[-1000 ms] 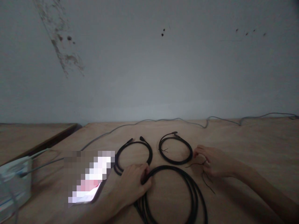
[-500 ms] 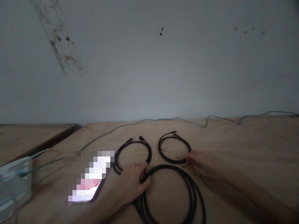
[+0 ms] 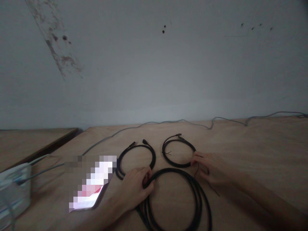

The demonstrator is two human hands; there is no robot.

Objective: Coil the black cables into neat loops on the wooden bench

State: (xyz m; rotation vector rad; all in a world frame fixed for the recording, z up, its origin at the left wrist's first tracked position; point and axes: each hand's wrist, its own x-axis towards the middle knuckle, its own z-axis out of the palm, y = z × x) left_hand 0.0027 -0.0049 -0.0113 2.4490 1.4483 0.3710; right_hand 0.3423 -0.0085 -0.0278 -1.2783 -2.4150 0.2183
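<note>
My left hand (image 3: 134, 189) curls around the upper left of a large coiled black cable (image 3: 168, 171), close to the lower edge of a smaller black cable coil (image 3: 137, 146). That smaller coil has two plug ends pointing up. My right hand (image 3: 209, 168) has its fingertips against the right edge of another small black cable coil (image 3: 179, 165). Thin dark bare wires (image 3: 213, 187) run beneath and beside my right hand. The lower part of the large coil runs out of view at the bottom.
A pixelated flat object (image 3: 91, 183) lies left of my left hand. A white box (image 3: 14, 192) stands at the left edge. A thin grey cable (image 3: 168, 122) runs along the back of the wooden board, which meets a grey wall. Another board (image 3: 36, 144) lies at the left.
My right hand has moved left, from beside the thin wires to the edge of the right coil. My left hand stays on the large coil. The view has shifted slightly.
</note>
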